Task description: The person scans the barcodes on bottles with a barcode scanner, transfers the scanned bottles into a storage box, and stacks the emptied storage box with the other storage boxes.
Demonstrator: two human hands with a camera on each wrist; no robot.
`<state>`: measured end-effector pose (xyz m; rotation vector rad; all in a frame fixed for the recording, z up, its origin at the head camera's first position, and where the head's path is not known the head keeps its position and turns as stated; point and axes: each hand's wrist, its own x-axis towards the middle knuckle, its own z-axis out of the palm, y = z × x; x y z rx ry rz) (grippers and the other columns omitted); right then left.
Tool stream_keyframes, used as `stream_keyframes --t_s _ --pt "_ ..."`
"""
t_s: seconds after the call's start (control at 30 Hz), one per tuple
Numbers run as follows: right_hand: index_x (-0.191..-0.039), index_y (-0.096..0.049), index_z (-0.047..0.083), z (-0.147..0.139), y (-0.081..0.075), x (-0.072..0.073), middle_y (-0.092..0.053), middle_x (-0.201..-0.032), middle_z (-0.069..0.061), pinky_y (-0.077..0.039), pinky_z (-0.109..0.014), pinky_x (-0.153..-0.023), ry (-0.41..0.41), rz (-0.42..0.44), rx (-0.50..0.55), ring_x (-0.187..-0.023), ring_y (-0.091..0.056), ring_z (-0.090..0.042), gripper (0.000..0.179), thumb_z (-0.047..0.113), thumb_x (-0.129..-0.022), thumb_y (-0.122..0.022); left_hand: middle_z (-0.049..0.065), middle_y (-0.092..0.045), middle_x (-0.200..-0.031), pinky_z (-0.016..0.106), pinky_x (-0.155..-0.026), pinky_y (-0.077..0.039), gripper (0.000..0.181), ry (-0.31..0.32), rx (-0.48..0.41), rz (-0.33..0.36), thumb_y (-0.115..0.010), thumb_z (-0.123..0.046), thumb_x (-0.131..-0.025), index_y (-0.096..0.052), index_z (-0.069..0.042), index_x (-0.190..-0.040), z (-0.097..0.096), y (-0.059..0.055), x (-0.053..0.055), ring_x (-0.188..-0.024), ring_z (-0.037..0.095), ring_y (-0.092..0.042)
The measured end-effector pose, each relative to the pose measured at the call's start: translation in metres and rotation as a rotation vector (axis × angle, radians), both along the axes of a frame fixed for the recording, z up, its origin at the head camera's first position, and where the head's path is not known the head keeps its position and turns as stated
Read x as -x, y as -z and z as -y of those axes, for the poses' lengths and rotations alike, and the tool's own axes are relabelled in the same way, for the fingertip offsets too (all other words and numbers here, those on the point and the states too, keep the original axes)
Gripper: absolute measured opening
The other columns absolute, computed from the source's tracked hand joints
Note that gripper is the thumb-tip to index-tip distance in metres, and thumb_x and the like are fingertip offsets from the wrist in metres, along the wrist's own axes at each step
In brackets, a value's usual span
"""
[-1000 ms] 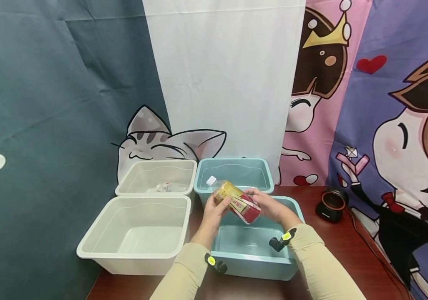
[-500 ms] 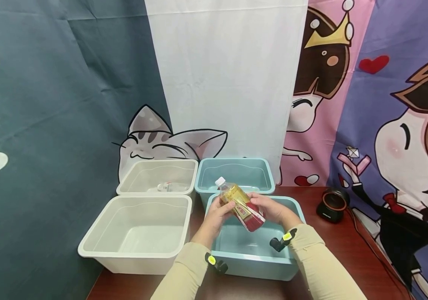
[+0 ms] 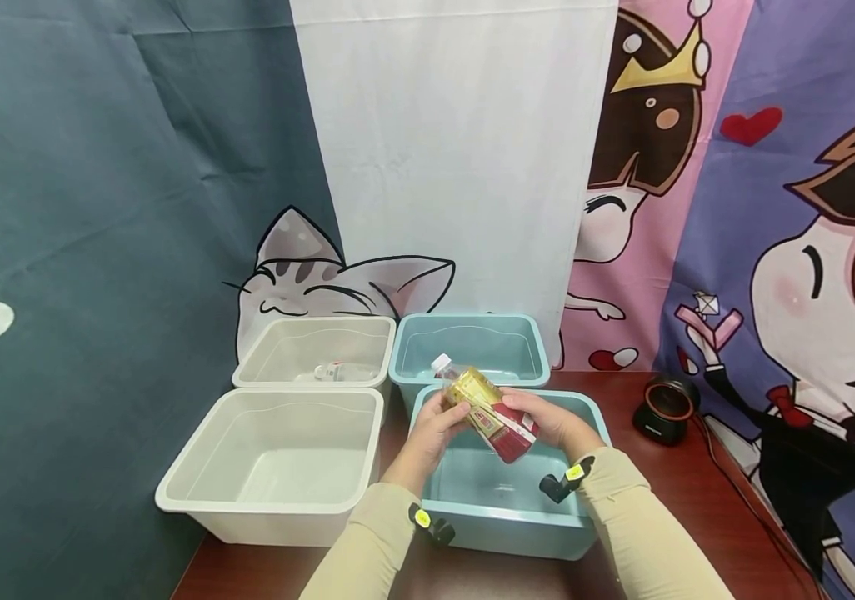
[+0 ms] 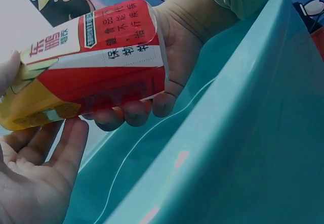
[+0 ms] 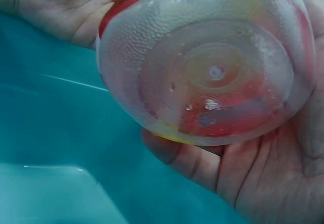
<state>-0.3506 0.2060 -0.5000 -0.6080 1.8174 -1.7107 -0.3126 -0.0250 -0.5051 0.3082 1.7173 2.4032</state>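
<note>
A clear plastic bottle (image 3: 491,421) with a white cap and a yellow and red label is held tilted above the front blue bin (image 3: 506,518). Its cap points up and left, its base down and right. My left hand (image 3: 430,437) grips the upper part, thumb on the near side and fingers beneath. On the lower part, my right hand (image 3: 547,423) holds it from the right, thumb on the near side. Printed characters show on the label of the bottle (image 4: 96,57) in the left wrist view. Droplets dot the clear base of the bottle (image 5: 212,82) in the right wrist view.
Behind stands another blue bin (image 3: 470,323). Two white bins are to the left, one in front (image 3: 270,508) and one at the back (image 3: 315,323). A clear bottle (image 3: 345,372) lies in the back white bin. A black round device (image 3: 663,410) with a cable sits at right.
The bottle has shifted slightly right and down in both hands. It has also turned a little, so more of the label's white band and red side shows. Both hands keep their hold.
</note>
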Motion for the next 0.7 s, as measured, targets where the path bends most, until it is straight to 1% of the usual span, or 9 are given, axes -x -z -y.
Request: stream_keyframes --t_s 0.2,0.37,0.53,0.6,0.7 --pt "-0.148 -0.041 0.004 -0.0020 0.0003 0.0003 -0.069 -0.109 -0.008 -0.060 -0.031 -0.077 0.047 -0.017 0.007 -0.090 -0.070 -0.018 0.059 0.041 -0.103 -0.041 0.020 -0.060 -0.134 0.039 -0.095 -0.056 0.053 -0.039 -0.004 0.014 -0.065 -0.015 -0.097 -0.047 0.005 -0.142 -0.0014 0.0014 0.0007 -0.102 0.016 -0.067" --pt "-0.146 -0.042 0.000 -0.0001 0.0010 0.0025 -0.070 -0.106 -0.006 -0.060 -0.031 -0.077 0.082 -0.042 0.015 -0.088 -0.070 -0.018 0.058 0.038 -0.102 -0.044 0.022 -0.061 -0.132 0.040 -0.094 -0.057 0.056 -0.034 0.037 0.018 -0.065 -0.015 -0.097 -0.045 0.006 -0.144 -0.0022 0.0033 0.0027 -0.097 0.015 -0.068" --pt "-0.140 -0.045 -0.005 0.0018 0.0033 0.0062 -0.071 -0.102 -0.004 -0.060 -0.031 -0.077 0.092 -0.112 -0.004 -0.088 -0.070 -0.017 0.056 0.033 -0.100 -0.048 0.021 -0.061 -0.132 0.042 -0.094 -0.057 0.058 -0.007 0.080 0.016 -0.066 -0.018 -0.097 -0.045 0.006 -0.144 -0.0026 0.0049 0.0038 -0.100 0.018 -0.068" --pt "-0.141 -0.044 -0.006 0.0028 0.0044 0.0074 -0.071 -0.103 -0.004 -0.060 -0.031 -0.076 0.094 -0.134 -0.024 -0.088 -0.070 -0.017 0.057 0.033 -0.100 -0.051 0.021 -0.061 -0.133 0.043 -0.095 -0.056 0.058 -0.005 0.089 0.020 -0.068 -0.019 -0.096 -0.045 0.006 -0.144 -0.0029 0.0050 0.0038 -0.102 0.019 -0.068" --pt "-0.144 -0.041 -0.005 0.0035 0.0055 0.0076 -0.070 -0.104 -0.006 -0.060 -0.031 -0.075 0.099 -0.144 -0.059 -0.087 -0.069 -0.018 0.061 0.034 -0.098 -0.053 0.021 -0.061 -0.133 0.042 -0.095 -0.056 0.059 -0.010 0.108 0.024 -0.070 -0.021 -0.095 -0.046 0.005 -0.143 -0.0042 0.0053 0.0038 -0.105 0.021 -0.067"
